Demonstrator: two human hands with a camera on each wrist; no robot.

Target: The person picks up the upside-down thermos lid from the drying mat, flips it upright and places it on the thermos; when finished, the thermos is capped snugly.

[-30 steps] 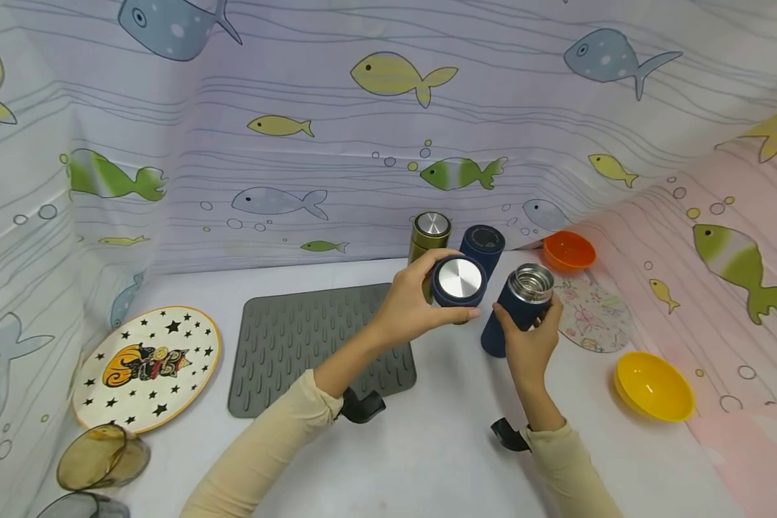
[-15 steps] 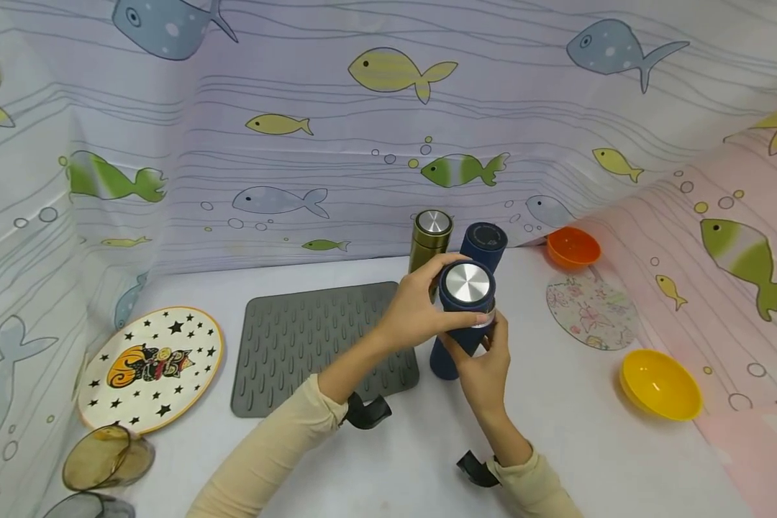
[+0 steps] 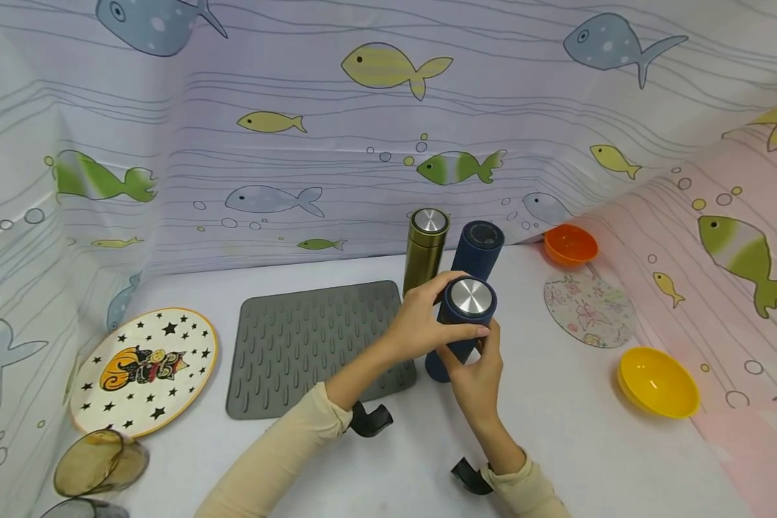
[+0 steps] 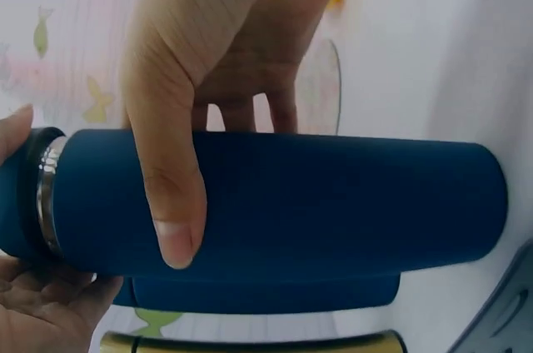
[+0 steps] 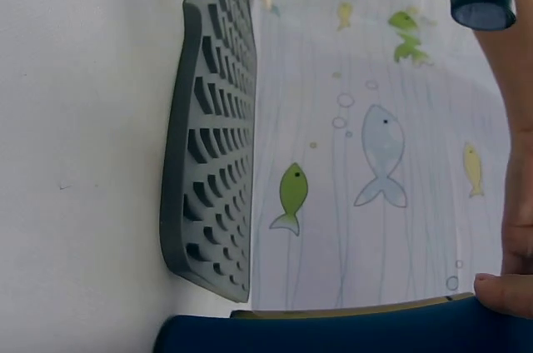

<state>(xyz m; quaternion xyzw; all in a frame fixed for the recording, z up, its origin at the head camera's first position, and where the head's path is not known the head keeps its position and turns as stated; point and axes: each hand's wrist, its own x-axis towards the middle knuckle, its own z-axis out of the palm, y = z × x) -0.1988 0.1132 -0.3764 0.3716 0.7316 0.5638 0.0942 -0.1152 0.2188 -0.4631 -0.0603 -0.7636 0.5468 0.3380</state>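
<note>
A dark blue thermos flask (image 3: 437, 368) stands roughly upright in front of me, its base close over the white table. My left hand (image 3: 417, 327) grips its blue lid (image 3: 471, 296), which has a silver disc on top, with fingers and thumb round the side. In the left wrist view the lid (image 4: 17, 195) sits at the flask's mouth, and a thin silver ring shows between lid and body. My right hand (image 3: 479, 385) holds the flask's body below the lid, its thumb lying across the front. Behind are a second blue flask (image 3: 478, 250) and a gold-green flask (image 3: 425, 255).
Left of the hands lies a grey ridged mat (image 3: 317, 352), with a star-patterned plate (image 3: 188, 381) and brownish glass (image 3: 129, 464) beyond. On the right are a yellow bowl (image 3: 657, 381), an orange bowl (image 3: 570, 244) and a round floral mat (image 3: 589, 309). Fish-printed cloth (image 3: 265, 65) walls the table.
The right hand has brought the uncovered flask left, under the lid held by the left hand. The lid now sits at the flask's mouth, and both hands are slightly lower.
</note>
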